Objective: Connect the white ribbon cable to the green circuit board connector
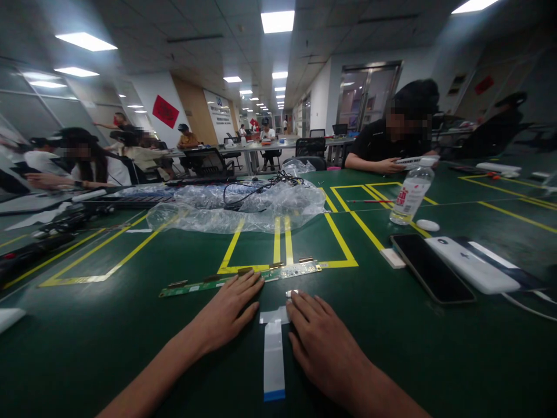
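Probably light, stiff and brittle, the green circuit strip (pixel 200 287) lies across the table (pixel 87 342), best taken by its long edges; the left hand (pixel 235 302) lays flat, unclamped fingers on it, while the right hand (pixel 324 337), fingers together, rests by a white ribbon (pixel 274 360). Yellow tape (pixel 340 238) lines the tabletop under ceiling lights (pixel 277 21).

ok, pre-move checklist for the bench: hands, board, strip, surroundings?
1. Left hand at the circuit board: ok, fingertips over its near edge.
2. Right hand gripping the small silver piece: cannot tell, fingertips cover part of it.
3. White strip apart from the board: ok, a gap shows.
4. Plastic wrap off the board: ok, it lies beyond.
5. Black phone away from both hands: ok, off to the right.
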Demonstrator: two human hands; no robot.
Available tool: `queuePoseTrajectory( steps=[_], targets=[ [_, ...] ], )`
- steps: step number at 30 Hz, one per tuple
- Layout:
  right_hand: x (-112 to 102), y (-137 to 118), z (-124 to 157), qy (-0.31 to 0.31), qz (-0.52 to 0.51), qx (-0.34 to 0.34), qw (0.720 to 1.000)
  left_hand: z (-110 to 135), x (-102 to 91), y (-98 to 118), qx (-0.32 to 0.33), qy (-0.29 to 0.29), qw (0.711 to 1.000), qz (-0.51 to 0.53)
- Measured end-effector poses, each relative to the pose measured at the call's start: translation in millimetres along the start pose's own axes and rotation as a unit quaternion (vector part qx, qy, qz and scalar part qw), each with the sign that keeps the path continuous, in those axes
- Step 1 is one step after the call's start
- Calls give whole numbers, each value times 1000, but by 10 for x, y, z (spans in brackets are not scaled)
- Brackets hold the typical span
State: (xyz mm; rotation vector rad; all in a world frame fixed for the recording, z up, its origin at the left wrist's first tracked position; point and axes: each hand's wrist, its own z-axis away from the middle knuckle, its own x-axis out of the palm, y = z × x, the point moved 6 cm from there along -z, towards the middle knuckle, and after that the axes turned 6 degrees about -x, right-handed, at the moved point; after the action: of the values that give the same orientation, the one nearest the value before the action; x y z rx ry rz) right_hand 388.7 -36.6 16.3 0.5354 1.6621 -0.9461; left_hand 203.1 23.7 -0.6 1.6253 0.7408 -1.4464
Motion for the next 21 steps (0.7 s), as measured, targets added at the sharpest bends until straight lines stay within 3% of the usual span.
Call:
queuePoseTrajectory(
  steps=[5,9,21],
  targets=[
    [34,23,-7,10,-1,4,1000,-141,42,328,43,0,999,3],
    [71,31,-8,22,0,9,1000,-194,69,470,67,1,998,7],
    [98,35,-13,26,8,28,999,-179,75,487,79,6,996,31]
  ],
)
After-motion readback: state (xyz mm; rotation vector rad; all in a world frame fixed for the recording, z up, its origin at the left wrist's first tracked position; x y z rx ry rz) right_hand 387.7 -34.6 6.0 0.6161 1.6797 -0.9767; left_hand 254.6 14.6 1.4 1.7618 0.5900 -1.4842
